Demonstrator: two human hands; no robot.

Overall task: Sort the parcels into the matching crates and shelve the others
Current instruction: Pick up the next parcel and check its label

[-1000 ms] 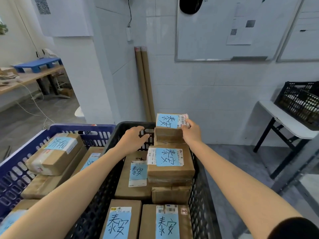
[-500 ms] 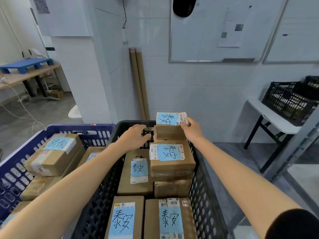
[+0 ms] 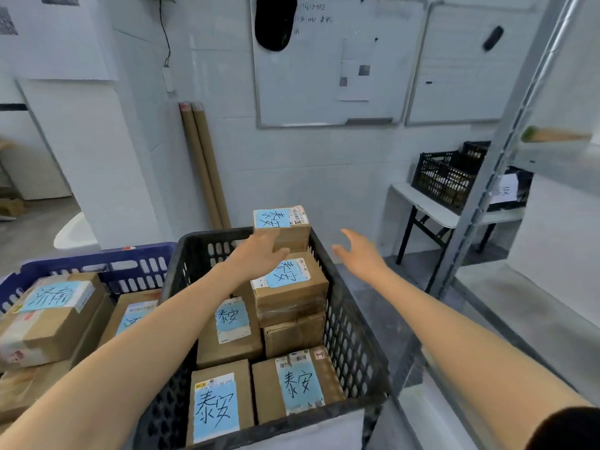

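A black crate (image 3: 352, 323) in front of me holds several brown parcels with blue labels. The topmost small parcel (image 3: 281, 226) rests on a stack at the crate's far right corner, above a larger parcel (image 3: 289, 280). My left hand (image 3: 259, 254) lies with fingers spread against the small parcel's lower left side, not gripping it. My right hand (image 3: 360, 251) hovers open to the right of the stack, past the crate's rim and apart from any parcel. A blue crate (image 3: 136, 266) on the left holds parcels with a different label (image 3: 53, 295).
Two cardboard tubes (image 3: 203, 164) lean against the tiled wall behind the crates. A white folding table (image 3: 431, 206) at the right carries another black crate (image 3: 444, 178). A metal shelf upright (image 3: 496, 151) and shelf boards stand close on my right.
My right hand has let go of the top small parcel and swung out to the right. The left hand moved from the crate rim to the parcel's side. The view turned rightward.
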